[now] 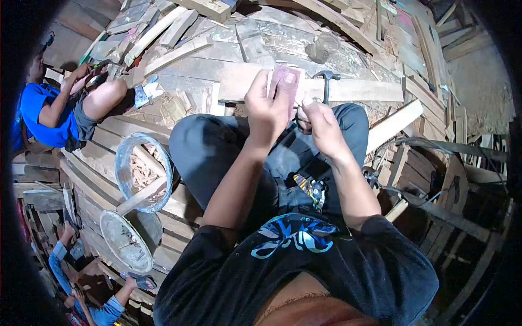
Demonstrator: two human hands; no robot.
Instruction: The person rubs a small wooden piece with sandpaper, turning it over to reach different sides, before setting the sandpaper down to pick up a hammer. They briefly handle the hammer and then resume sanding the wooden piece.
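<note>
My left hand (263, 111) is closed around a flat, reddish-pink rectangular piece (286, 81) that looks like sandpaper, the thumb pressed on its face. Just right of it, my right hand (324, 126) is closed in a pinch near the piece's lower edge. Whatever lies between those fingertips is too small to make out. Both hands are above my lap, between my bent knees. A claw hammer (326, 77) lies beyond the right hand, its head on a pale board (359, 91).
To the left stand a bucket (120, 168) of wood pieces and a tilted round container (120, 239). A co-worker in a blue shirt (51, 117) sits at far left; another person (103, 309) is lower left. Planks (179, 54) lie ahead; a cable (418, 202) runs at right.
</note>
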